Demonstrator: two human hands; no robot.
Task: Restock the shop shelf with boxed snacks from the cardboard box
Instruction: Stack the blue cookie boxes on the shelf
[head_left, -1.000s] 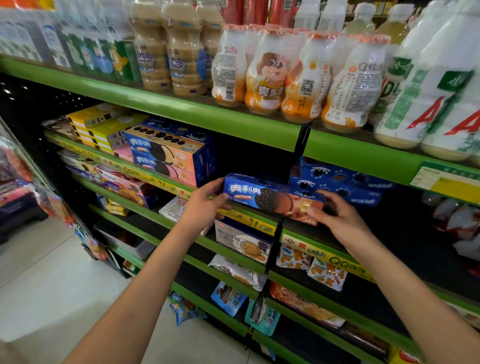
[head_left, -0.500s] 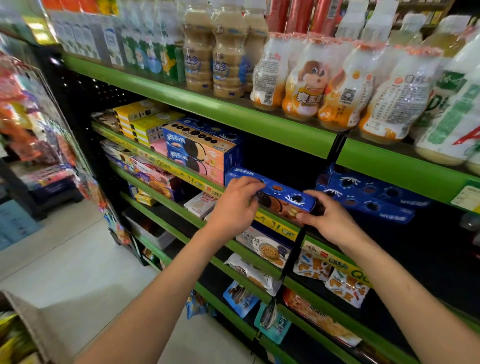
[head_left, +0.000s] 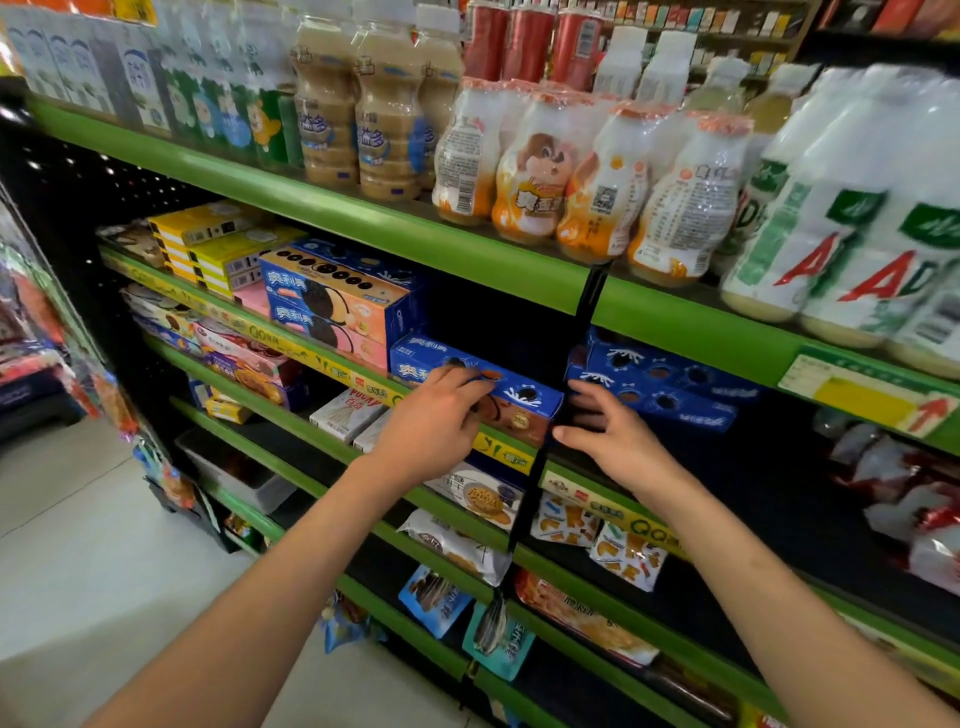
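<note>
On green metal shelf (head_left: 519, 291), glossy rectangular cardboard snack box (head_left: 524, 397), left hand (head_left: 434, 428) gripping

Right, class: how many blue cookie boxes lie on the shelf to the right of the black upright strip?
2, stacked: the upper box sits slightly further back, and the lower box lies beneath it. Others may be hidden behind them.
</note>
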